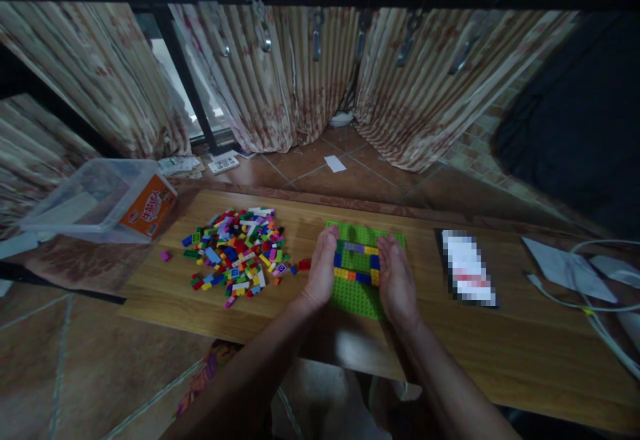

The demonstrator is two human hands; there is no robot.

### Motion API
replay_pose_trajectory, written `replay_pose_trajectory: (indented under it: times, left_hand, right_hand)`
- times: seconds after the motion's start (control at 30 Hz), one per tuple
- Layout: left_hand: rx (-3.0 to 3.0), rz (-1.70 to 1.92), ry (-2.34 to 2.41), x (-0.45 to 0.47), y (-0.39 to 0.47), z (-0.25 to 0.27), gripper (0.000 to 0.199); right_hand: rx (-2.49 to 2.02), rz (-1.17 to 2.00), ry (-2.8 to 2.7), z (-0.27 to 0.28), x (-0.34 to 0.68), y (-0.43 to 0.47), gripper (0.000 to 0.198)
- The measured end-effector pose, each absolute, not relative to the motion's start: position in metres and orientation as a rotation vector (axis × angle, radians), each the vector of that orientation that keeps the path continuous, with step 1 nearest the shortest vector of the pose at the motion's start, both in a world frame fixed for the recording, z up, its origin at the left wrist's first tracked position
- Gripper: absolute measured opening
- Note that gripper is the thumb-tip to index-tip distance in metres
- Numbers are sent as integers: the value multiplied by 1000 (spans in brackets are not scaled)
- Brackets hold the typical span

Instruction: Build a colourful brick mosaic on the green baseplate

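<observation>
A green studded baseplate [357,300] lies on the wooden table in front of me. On it, toy bricks [354,275] in yellow, orange, blue and grey-purple form a rectangular outline with green studs showing inside. My left hand [323,267] stands on edge at the left side of this outline, fingers straight and together. My right hand [397,277] is held the same way at the right side. The palms face each other with the outline between them; whether they press on the bricks I cannot tell. A red brick [305,265] lies just left of my left hand.
A heap of loose bricks [235,253] spreads across the table's left part. Beyond it stands a clear plastic box [100,187] with an orange label. To the right lie a blurred-out phone-like object [469,268], white cables [565,300] and a pale sheet [565,267].
</observation>
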State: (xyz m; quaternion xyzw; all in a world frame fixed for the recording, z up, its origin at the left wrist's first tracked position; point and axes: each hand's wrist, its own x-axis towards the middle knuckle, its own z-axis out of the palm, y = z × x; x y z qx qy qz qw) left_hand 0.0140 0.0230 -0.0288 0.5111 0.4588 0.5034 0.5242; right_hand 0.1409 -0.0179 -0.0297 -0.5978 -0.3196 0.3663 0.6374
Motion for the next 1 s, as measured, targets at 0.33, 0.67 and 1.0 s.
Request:
replay_pose_trajectory:
  times: [0.33,0.67,1.0]
  left_hand:
    - [804,1263,840,6,30,-16,51]
    - [1015,1261,893,14,21,-21,55]
    - [1095,1258,973,11,10,-6,42]
  right_hand:
    - [-1140,910,-393,-11,149,-4,59]
    - [-1174,877,-545,-23,137,-2,60]
    - [-1238,876,-646,-26,141,-5,59]
